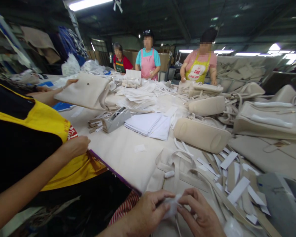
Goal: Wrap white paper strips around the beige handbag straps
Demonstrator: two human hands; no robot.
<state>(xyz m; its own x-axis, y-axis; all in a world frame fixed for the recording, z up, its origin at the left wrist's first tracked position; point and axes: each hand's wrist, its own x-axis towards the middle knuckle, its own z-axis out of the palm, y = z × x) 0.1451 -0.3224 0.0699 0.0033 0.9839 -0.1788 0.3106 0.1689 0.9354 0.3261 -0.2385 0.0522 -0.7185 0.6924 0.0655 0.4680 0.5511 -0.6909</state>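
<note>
At the bottom middle, my left hand (151, 210) pinches a piece of thin white wrapping (172, 208) between thumb and forefinger. My right hand (199, 210) grips the other side of the same wrapping with its fingertips. What lies inside the wrapping, if anything, I cannot make out. Beneath and just beyond both hands lies a cream handbag (158, 179) with its straps loose on top. A small white wrapped piece (169, 174) sits on this bag, near the base of a strap.
Left, a co-worker in a yellow apron (56, 121) holds a cream bag (84, 90). A tape dispenser (116, 119) and white sheets (149, 125) lie mid-table. Cream bags (202, 135), strips (236, 191) and another grey dispenser (278, 200) crowd the right. Several people stand behind the table.
</note>
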